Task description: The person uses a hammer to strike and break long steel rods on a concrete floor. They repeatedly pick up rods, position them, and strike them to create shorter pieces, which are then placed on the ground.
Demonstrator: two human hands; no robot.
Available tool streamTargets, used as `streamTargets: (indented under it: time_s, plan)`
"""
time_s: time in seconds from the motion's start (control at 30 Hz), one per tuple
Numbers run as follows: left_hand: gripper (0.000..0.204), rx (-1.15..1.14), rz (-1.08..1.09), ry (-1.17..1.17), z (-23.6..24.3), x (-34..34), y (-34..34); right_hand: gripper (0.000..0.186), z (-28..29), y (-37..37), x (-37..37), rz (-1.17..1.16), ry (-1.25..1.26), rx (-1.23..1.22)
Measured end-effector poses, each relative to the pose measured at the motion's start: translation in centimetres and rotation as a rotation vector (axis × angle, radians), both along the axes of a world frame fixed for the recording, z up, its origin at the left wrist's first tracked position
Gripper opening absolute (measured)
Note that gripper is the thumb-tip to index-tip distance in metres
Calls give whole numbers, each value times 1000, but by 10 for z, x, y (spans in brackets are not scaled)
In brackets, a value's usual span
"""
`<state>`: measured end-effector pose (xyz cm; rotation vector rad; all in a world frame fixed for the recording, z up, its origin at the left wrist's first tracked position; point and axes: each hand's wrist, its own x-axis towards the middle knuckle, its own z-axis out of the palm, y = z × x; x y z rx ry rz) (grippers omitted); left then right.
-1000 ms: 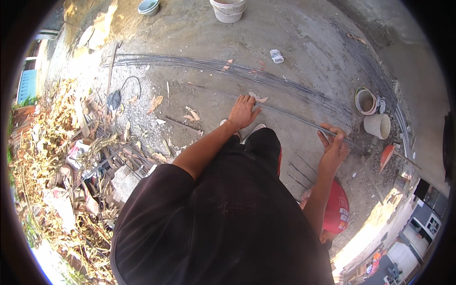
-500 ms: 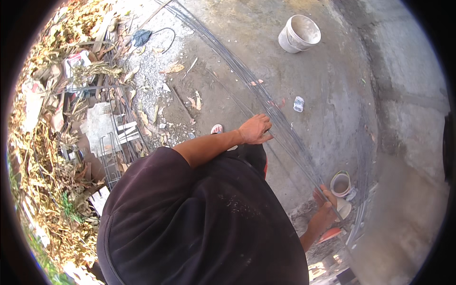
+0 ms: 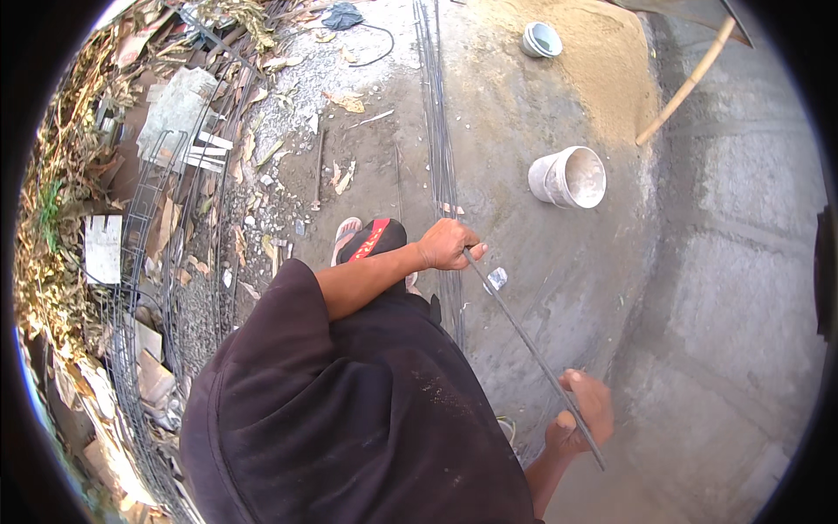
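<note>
My left hand [image 3: 449,246] is closed around a long, thin grey metal rod [image 3: 522,330] at the middle of the view. My right hand [image 3: 579,410] grips the same rod near its lower-right end, fingers curled and a little blurred. The rod slants from upper left to lower right above the concrete ground. Behind my left hand a bundle of thin rods [image 3: 436,113] runs along the ground away from me. A crumpled pale cup or packet [image 3: 497,279] lies beside it. My dark-clad body and a sandaled foot [image 3: 347,231] fill the lower middle.
A white bucket [image 3: 546,175] stands right of the bundle, a smaller teal bucket [image 3: 537,44] farther back. A sand heap [image 3: 602,61] and a wooden-handled tool [image 3: 685,87] are upper right. Debris, dry leaves and wire frames [image 3: 140,262] cover the left; concrete slabs [image 3: 724,314] line the right.
My view and body have turned, so the rod bundle runs upright in view. Both hands still hold a rod, which now slants more steeply. The red-capped person has left view.
</note>
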<state>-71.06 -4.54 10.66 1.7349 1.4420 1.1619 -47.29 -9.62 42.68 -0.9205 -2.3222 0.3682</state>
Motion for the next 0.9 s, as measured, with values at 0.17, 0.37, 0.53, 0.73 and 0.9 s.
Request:
streamTargets:
  time_s: [0.17,0.37,0.53,0.73,0.9]
  plan:
    - [35,187,499,-126,25,-3,38,63,14,98,-66,278,84,48]
    - [39,65,595,-182,43,-49,98,66,41,181,-152,392,218,108]
    - [42,240,771,-239,51,-111,157,64,66,262,-245,424,172,73]
    - [42,316,796,-271,67,-177,240,48,88,370,-335,299,42,258]
    - [39,295,703,-251,56,-167,268,48,64,411,-317,242,316,-62]
